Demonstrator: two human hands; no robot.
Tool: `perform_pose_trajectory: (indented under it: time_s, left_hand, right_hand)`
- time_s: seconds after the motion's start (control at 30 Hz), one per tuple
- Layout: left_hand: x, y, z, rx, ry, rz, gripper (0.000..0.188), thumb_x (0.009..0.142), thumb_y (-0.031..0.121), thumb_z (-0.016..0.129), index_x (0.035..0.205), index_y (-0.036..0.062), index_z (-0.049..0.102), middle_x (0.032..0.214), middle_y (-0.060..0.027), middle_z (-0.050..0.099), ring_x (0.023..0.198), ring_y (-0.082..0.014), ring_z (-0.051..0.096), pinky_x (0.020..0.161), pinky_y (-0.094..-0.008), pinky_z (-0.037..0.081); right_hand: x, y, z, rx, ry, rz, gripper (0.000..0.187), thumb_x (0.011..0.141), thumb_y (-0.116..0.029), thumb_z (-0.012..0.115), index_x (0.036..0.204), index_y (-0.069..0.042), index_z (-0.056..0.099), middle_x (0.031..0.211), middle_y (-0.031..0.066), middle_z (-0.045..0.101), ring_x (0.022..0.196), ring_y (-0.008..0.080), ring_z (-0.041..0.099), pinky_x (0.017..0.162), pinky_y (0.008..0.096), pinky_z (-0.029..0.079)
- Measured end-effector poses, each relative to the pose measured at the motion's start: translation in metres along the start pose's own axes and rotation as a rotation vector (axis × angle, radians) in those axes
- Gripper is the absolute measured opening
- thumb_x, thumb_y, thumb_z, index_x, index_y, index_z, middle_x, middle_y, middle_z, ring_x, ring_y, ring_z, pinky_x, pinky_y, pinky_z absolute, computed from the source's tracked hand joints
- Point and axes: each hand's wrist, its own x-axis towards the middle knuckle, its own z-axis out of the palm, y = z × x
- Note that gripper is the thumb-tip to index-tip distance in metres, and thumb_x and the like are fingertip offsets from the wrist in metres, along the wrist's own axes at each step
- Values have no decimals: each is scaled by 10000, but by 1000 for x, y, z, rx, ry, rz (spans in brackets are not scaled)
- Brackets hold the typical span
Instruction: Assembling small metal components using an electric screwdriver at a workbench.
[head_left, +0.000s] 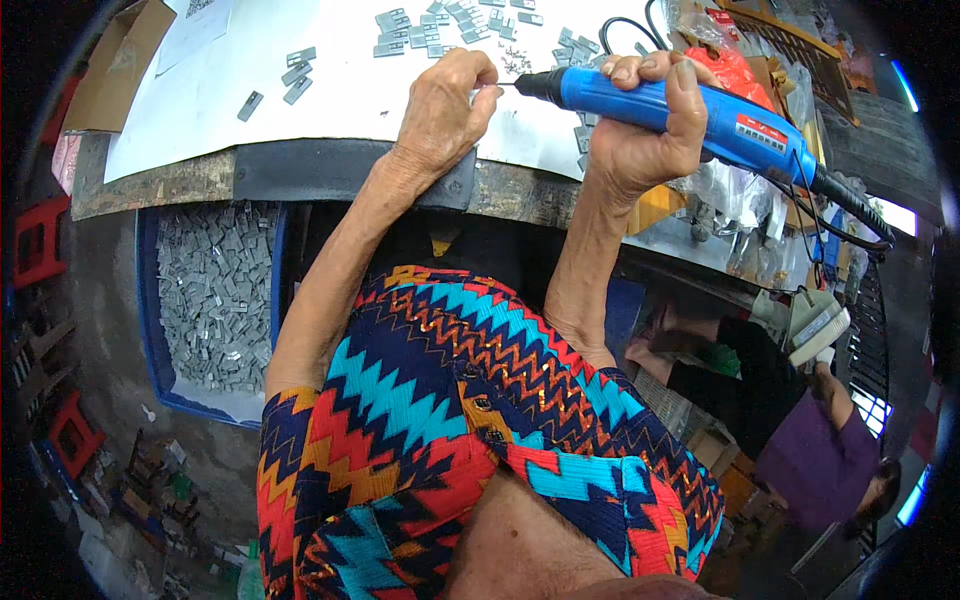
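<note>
My right hand point(645, 130) is wrapped round a blue electric screwdriver point(630, 100), held nearly level above the white tabletop, its black nose toward the left. The thin bit reaches my left hand point(445, 110), whose fingers are pinched together at its tip. Whatever is between those fingers is too small and hidden to make out. Just beyond the bit lies a scatter of tiny screws point(515, 60). Small grey plastic pieces point(430, 35) with dark slots spread over the far part of the table, and a few more grey pieces point(296, 75) lie left of my left hand.
Below the worn table edge point(340, 168) at the left stands a blue bin point(150, 330) full of grey pieces. A black cable point(855, 205) trails from the screwdriver. Plastic bags point(720, 60) crowd the right side. Another person in a purple top point(820, 455) is at the lower right.
</note>
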Motion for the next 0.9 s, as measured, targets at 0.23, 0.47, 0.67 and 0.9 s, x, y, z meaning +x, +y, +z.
perform_pose_trajectory:
  time_s: [0.23,0.47,0.67,0.9]
  left_hand:
    - [0,8,-3,-22,-37,58,85,711,16,587,763,-17,529,732,-132,518,697,-271,540,654,-354,451]
    - [-2,8,-3,13,-48,121,79,733,7,580,796,-20,542,748,-113,553,682,-227,561,610,-315,461]
    - [-2,11,-8,0,-87,86,107,713,-4,573,815,-21,545,762,-120,552,700,-237,561,630,-315,466]
    - [10,-11,-27,112,-40,44,204,718,-18,500,911,-53,555,827,-150,572,754,-229,579,685,-323,499]
  right_hand:
    - [1,-2,0,24,28,36,133,774,-132,534,886,-75,489,678,64,509,584,185,502,637,379,412]
    - [-1,-4,1,128,61,6,203,763,-61,546,934,-4,453,640,90,490,538,180,497,566,338,448]
    - [-2,-8,1,79,78,-3,185,759,-67,553,908,1,466,645,93,494,542,184,496,564,342,441]
    - [1,-12,-4,150,96,27,183,762,-67,559,916,-13,477,661,95,502,543,196,499,560,343,426]
